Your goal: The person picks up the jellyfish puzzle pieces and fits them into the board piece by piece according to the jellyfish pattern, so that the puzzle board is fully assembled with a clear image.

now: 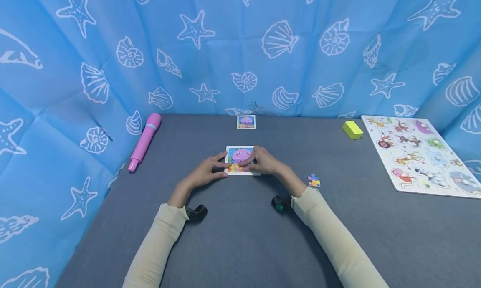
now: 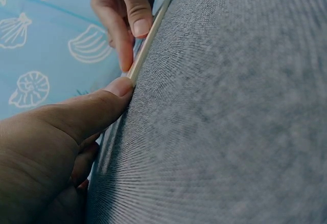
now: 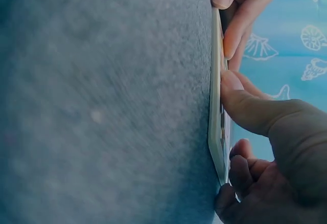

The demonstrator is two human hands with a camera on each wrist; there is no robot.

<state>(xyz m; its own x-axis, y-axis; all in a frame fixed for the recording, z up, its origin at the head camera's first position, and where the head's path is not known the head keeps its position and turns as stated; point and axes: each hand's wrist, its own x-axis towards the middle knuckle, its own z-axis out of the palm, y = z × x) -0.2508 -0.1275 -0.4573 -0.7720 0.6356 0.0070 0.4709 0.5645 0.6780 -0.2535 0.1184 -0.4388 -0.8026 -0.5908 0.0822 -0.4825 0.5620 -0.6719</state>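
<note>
A small jigsaw puzzle [image 1: 241,154] with a pink sea creature lies in a white-edged tray [image 1: 242,174] on the grey table. My left hand [image 1: 204,171] rests at the tray's left side, its thumb against the near edge and a straight finger reaching over the picture. My right hand [image 1: 264,162] comes over the right side; thumb and forefinger touch the puzzle, and its other fingers lie by the right edge. Whether a piece sits under these fingertips is hidden. A loose jigsaw piece [image 1: 314,180] lies beside my right forearm.
Behind the tray stands a small picture card [image 1: 246,122] with a similar creature. A pink microphone-shaped toy [image 1: 144,142] lies at left. On the right are a yellow block [image 1: 352,130] and an animal peg board [image 1: 413,183]. A blue shell-patterned curtain [image 1: 240,50] borders the table.
</note>
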